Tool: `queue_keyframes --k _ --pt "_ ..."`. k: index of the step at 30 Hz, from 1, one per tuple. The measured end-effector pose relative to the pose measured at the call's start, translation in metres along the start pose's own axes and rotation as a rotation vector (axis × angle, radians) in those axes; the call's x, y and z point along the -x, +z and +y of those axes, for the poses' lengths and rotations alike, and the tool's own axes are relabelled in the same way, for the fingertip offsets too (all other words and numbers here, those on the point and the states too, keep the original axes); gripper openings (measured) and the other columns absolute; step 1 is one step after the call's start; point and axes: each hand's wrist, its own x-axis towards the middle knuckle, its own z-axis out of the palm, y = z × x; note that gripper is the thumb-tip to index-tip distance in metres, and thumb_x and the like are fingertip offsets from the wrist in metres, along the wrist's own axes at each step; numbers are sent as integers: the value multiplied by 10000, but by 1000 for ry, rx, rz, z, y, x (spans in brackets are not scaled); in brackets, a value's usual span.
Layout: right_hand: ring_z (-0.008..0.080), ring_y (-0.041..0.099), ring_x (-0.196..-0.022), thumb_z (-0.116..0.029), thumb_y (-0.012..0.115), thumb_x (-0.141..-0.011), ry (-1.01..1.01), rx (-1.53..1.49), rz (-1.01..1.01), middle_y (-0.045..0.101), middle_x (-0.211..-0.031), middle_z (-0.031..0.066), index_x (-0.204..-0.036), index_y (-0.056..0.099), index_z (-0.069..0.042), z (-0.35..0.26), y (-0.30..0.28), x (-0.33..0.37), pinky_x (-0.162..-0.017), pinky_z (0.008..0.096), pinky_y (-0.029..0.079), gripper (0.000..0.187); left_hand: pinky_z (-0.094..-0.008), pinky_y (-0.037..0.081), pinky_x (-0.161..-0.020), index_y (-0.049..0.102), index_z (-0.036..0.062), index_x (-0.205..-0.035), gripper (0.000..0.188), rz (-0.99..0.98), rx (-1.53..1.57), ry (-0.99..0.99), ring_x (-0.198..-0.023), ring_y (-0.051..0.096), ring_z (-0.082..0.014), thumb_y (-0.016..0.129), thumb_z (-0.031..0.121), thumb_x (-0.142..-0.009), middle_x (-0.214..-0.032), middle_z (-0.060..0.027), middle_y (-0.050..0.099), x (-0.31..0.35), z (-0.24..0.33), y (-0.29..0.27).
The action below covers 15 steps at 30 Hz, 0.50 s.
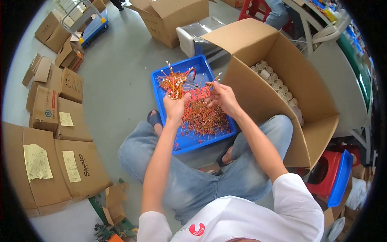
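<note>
Sorting of wire leads over a tray, seen from above. The blue plastic tray (186,143) is set on the floor between the seated person's legs, and the leads are held above it and heaped within it. By the left hand (174,108), a bundle of orange wire leads (175,85) is gripped upright, the fingers closed around its lower part and the white-tipped ends fanned out above, toward the tray's far left corner. By the right hand (225,98), a few leads (214,82) are pinched between thumb and forefinger near the right edge; the other fingers are loosely curled, and whether anything is held by them cannot be told. The main heap of tangled leads (206,117) is spread toward the near right corner. The step in hand is judged to be the drawing of single leads from the tangle into the bundle. For the next move, the pinched leads appear to need freeing from the strands beneath, with the left grip kept firm and the white ends aligned.
</note>
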Motion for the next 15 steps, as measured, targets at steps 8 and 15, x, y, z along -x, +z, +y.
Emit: queue_keyframes --k 8,15 --pt "185 693 -748 -77 581 -965 -47 351 122 650 -887 101 -1209 567 56 11 -5 3 -625 295 592 279 -298 526 -748 610 -32 -1085 326 -84 -195 68 -841 659 -148 740 -29 -786 -951 -93 699 14 -3 20" --pt "163 679 -619 -86 560 -963 -26 591 190 667 -759 90 -1065 639 46 4 1 2 -533 283 562 185 -309 516 -764 601 -37 -1087 336 22 -285 209 -816 652 -161 737 -24 -780 -918 -90 694 23 5 26"
